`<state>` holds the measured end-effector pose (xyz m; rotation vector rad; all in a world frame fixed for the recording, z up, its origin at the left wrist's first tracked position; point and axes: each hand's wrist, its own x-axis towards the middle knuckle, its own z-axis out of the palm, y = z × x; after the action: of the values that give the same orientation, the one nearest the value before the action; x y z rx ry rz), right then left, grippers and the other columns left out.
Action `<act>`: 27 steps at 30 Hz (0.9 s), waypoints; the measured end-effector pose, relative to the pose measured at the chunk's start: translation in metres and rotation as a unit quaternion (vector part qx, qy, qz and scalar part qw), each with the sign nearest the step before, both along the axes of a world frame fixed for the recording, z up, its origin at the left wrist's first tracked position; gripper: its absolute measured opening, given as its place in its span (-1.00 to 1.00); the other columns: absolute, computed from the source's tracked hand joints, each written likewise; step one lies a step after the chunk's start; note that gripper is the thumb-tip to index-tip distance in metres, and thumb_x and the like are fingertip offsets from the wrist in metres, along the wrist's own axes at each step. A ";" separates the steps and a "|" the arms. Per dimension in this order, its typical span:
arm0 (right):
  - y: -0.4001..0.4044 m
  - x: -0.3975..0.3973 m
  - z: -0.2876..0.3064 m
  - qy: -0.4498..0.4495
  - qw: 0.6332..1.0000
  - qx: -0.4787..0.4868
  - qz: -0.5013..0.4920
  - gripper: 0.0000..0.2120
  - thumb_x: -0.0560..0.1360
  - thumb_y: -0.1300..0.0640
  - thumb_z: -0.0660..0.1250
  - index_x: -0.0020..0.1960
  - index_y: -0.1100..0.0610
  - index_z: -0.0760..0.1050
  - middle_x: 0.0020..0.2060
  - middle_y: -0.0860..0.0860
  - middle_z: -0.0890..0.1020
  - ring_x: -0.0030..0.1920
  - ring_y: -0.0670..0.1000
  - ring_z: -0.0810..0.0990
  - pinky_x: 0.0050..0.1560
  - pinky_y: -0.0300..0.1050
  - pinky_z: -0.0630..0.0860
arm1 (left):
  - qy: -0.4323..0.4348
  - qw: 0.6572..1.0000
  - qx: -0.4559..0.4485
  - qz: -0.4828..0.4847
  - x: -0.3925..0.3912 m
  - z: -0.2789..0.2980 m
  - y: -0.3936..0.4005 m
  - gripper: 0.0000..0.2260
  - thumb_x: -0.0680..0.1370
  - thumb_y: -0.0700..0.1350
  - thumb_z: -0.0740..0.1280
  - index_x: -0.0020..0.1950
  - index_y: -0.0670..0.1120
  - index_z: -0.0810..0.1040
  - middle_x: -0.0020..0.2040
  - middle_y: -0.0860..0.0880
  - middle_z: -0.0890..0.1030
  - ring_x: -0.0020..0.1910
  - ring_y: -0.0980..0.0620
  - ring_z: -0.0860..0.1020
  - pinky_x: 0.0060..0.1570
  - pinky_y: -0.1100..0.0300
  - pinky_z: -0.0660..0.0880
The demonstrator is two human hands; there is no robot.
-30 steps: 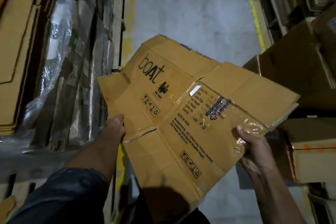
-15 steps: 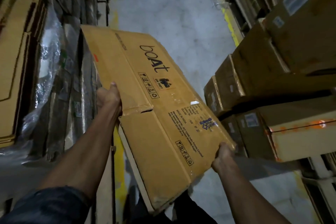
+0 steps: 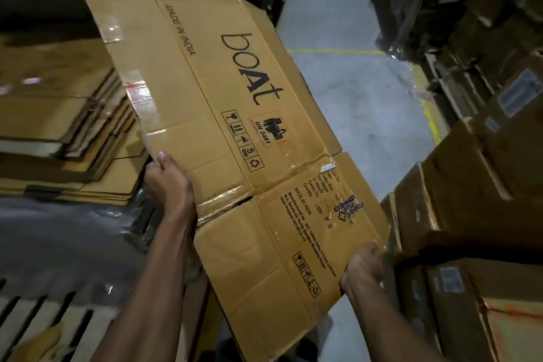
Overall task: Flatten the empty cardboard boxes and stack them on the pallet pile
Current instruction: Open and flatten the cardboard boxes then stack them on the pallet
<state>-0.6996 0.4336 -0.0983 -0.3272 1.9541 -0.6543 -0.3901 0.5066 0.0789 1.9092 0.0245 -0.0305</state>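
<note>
One flattened box [image 3: 235, 132] is up in the air, and two hands are on it. The left hand [image 3: 169, 182] grips the left edge about halfway along, thumb on the printed face, fingers curled behind the board. The right hand [image 3: 363, 266] grips the near right corner, fingers wrapped round the edge. The sheet is tilted, far end high and angled toward the left, near end low between the two forearms.

On its face: one big "boAt" logo, two "MADE IN INDIA" lines, one red-bordered UN 3481 label, and two sets of handling symbols. Strips of clear tape shine along the left edge.

Over on the left sits one pile of flattened cardboard [image 3: 67, 138], many sheets deep, too many to count, its edges uneven. The held box's far left part hangs above that pile, not touching it. Pale pallet slats [image 3: 35, 323] show at the bottom left.

On the right, stacked cartons [image 3: 470, 194], at least four, some with labels. Between the two sides runs a grey concrete floor [image 3: 352, 91] with yellow lines [image 3: 338, 51].
</note>
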 end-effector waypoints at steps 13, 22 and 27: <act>-0.056 0.203 0.135 -0.018 0.978 -0.176 0.114 -0.42 0.58 -0.31 0.10 -0.07 0.24 0.46 -0.09 0.22 0.62 -0.08 0.25 0.62 0.02 0.25 0.60 | 0.006 0.971 -0.137 0.198 0.142 0.061 0.072 -0.61 0.69 0.02 0.12 0.13 -0.26 0.57 0.09 -0.23 0.61 -0.06 -0.08 0.50 -0.08 0.11 0.40; -0.095 0.427 0.170 -0.132 0.944 -0.235 0.192 -0.74 0.47 -0.03 0.27 -0.07 0.18 0.53 -0.22 0.07 0.60 -0.28 0.11 0.56 -0.31 -0.08 0.52 | 0.123 0.934 -0.280 0.183 0.351 0.054 0.087 -0.67 0.68 -0.13 0.14 0.40 -0.21 0.44 0.34 -0.15 0.53 0.19 -0.10 0.57 0.19 0.13 0.53; -0.083 0.502 0.161 -0.236 0.908 -0.181 0.297 -0.87 0.52 0.21 0.38 -0.18 0.14 0.47 -0.32 0.06 0.49 -0.37 0.02 0.44 -0.39 -0.18 0.37 | 0.187 0.962 -0.144 0.138 0.406 0.000 0.107 -0.70 0.59 -0.32 0.25 0.33 -0.30 0.46 0.20 -0.19 0.56 0.08 -0.18 0.58 0.02 0.07 0.55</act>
<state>-0.1974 0.3504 0.0629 -0.8681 1.1713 -0.6112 0.0157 0.6141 0.0790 1.5701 0.5146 -0.1964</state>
